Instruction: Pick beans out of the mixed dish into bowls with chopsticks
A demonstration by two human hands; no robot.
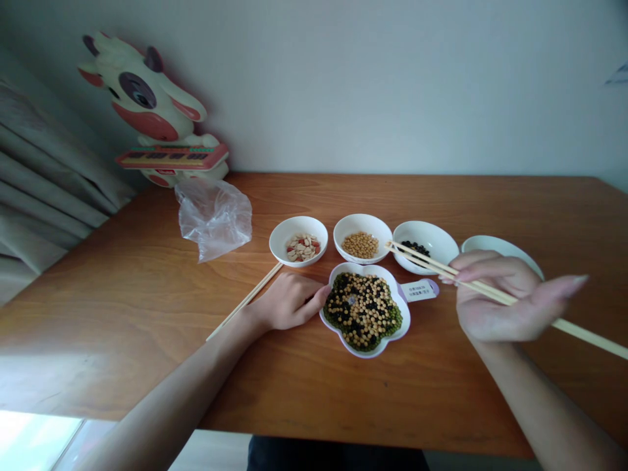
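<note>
See a pale wall [392, 85], a wide wooden table [441, 392] and, at left, a grey curtain [44, 176]. See also a cow-shaped toy [152, 108] near the curtain. Clamp a pair of chopsticks [432, 263] in the right hand [495, 317], with tips almost together. Touch with the left hand [294, 301] the left rim of a flower-shaped dish [360, 268], in the middle of the table; cannot tell whether clamped on it. Find a crumpled clear bag [216, 216] before the toy. Count four white bowls [279, 239] in a row behind the dish, with the rightmost partly behind the right hand. Notice other chopsticks [245, 302] lying beside the left forearm [196, 379]. Find pale slices [304, 248] in the leftmost bowl, yellow beans [360, 244] in the next, black beans [415, 246] in the third, mixed beans [366, 301] in the dish
</note>
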